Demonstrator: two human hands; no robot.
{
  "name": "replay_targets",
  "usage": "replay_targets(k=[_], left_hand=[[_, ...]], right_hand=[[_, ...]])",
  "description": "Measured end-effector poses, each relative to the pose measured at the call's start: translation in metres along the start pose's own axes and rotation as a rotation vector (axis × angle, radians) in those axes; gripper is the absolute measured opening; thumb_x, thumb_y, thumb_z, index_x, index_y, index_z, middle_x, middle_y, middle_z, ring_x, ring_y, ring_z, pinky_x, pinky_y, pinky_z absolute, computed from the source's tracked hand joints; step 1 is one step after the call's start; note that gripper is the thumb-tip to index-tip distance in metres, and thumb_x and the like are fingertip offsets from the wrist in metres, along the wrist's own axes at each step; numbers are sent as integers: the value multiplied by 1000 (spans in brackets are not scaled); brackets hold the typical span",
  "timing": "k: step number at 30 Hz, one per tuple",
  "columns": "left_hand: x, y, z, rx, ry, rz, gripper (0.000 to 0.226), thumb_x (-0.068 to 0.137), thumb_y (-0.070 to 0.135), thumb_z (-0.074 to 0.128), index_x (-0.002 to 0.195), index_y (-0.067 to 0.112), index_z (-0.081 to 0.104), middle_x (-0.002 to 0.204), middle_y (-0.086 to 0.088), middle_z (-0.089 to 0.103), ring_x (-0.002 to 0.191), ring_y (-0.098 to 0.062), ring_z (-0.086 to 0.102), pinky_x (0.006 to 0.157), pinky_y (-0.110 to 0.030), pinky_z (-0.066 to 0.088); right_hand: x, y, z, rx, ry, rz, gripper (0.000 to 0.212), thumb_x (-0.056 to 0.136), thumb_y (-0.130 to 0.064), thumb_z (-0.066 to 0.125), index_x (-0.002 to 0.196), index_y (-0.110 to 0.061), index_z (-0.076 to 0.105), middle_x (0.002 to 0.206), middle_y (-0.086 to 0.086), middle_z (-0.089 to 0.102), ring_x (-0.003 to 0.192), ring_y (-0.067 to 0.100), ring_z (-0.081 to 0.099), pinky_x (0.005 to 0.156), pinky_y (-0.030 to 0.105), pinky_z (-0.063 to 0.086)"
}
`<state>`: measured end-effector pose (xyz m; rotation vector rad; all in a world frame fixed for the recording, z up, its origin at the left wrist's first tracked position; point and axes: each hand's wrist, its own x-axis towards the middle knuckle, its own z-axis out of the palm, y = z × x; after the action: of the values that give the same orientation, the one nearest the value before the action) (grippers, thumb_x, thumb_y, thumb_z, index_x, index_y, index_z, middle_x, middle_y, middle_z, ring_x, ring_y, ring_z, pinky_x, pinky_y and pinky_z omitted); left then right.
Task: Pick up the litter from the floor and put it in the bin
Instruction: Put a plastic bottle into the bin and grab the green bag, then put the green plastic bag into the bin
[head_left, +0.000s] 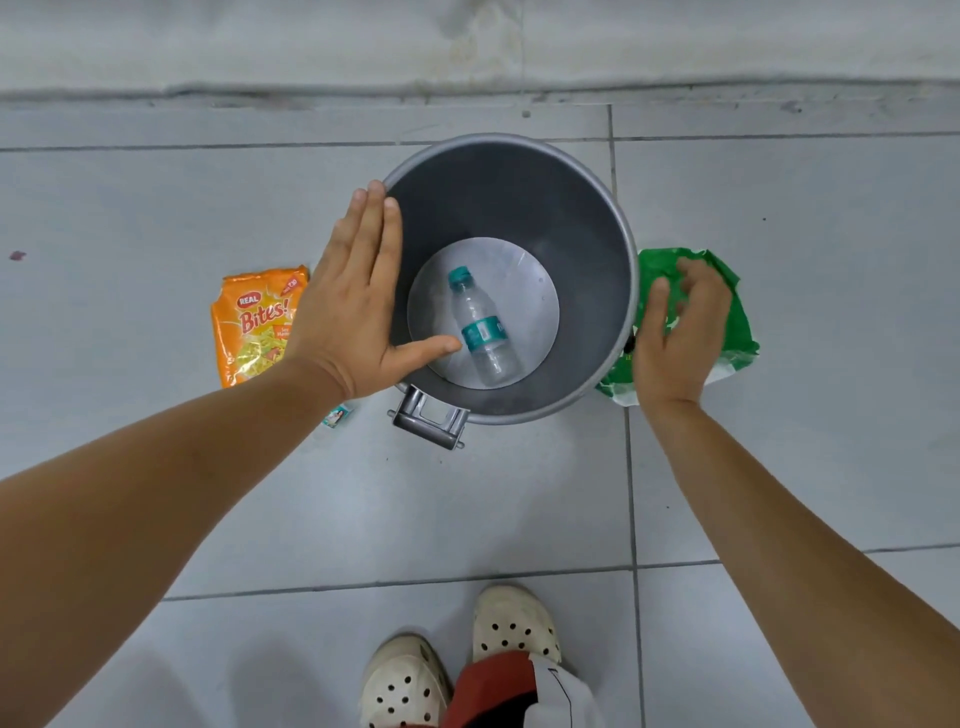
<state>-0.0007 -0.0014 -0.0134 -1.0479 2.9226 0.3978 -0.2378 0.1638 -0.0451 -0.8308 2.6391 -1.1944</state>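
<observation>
A round grey metal bin (582, 208) stands on the tiled floor, with a clear plastic bottle (480, 327) with a teal cap and label lying on its bottom. My left hand (353, 306) is flat and open over the bin's left rim, holding nothing. An orange snack packet (249, 322) lies on the floor left of the bin, partly hidden by that hand. A crumpled green packet (727, 306) lies right of the bin. My right hand (680, 332) hovers over it with fingers spread; contact is unclear. A tiny wrapper (337, 415) lies near the bin's pedal.
The bin's metal foot pedal (428, 418) sticks out toward me. A wall base (467, 88) runs behind the bin. My feet in cream clogs (457, 660) stand on the grey tiles below the bin.
</observation>
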Motion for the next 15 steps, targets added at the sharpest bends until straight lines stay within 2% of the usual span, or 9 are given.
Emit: replay_targets(k=[2, 5, 7, 9, 13, 15], left_hand=[[0, -1, 0, 3, 6, 3, 116, 76, 87, 18, 151, 0, 4, 161, -21, 4, 149, -33, -1, 122, -48, 14], [0, -1, 1, -2, 13, 11, 116, 76, 87, 19, 151, 0, 4, 161, -21, 4, 149, -33, 0, 122, -47, 12], [0, -2, 2, -16, 18, 11, 116, 75, 87, 18, 151, 0, 4, 161, -21, 4, 149, -33, 0, 122, -47, 12], [1, -3, 3, -19, 24, 7, 116, 75, 88, 17, 151, 2, 4, 161, -20, 3, 149, -32, -1, 122, -46, 11], [1, -2, 4, -18, 33, 11, 116, 75, 88, 16, 151, 2, 4, 161, -19, 3, 149, -32, 0, 123, -44, 9], [1, -2, 4, -13, 29, 9, 116, 75, 88, 16, 151, 2, 3, 161, -19, 3, 150, -32, -1, 123, -43, 7]], right_hand=[[-8, 24, 10, -95, -151, 55, 36, 99, -16, 48, 127, 6, 47, 126, 23, 51, 117, 34, 48, 98, 48, 42], [-17, 52, 22, -308, -438, 172, 50, 89, -22, 62, 132, -6, 44, 132, 13, 49, 119, 32, 46, 96, 51, 46], [-24, 63, 27, -504, -584, 145, 63, 82, -31, 65, 136, -11, 41, 138, 11, 46, 125, 33, 43, 96, 51, 48], [-27, 69, 33, -600, -616, 92, 61, 82, -34, 65, 135, -11, 43, 133, 13, 50, 123, 35, 47, 93, 50, 49], [-29, 73, 39, -582, -551, 162, 26, 92, -18, 51, 114, -6, 54, 108, 14, 63, 99, 34, 59, 76, 43, 55], [-27, 72, 33, -558, -491, 182, 23, 95, -14, 45, 115, -5, 51, 103, 15, 65, 91, 35, 61, 69, 40, 53]])
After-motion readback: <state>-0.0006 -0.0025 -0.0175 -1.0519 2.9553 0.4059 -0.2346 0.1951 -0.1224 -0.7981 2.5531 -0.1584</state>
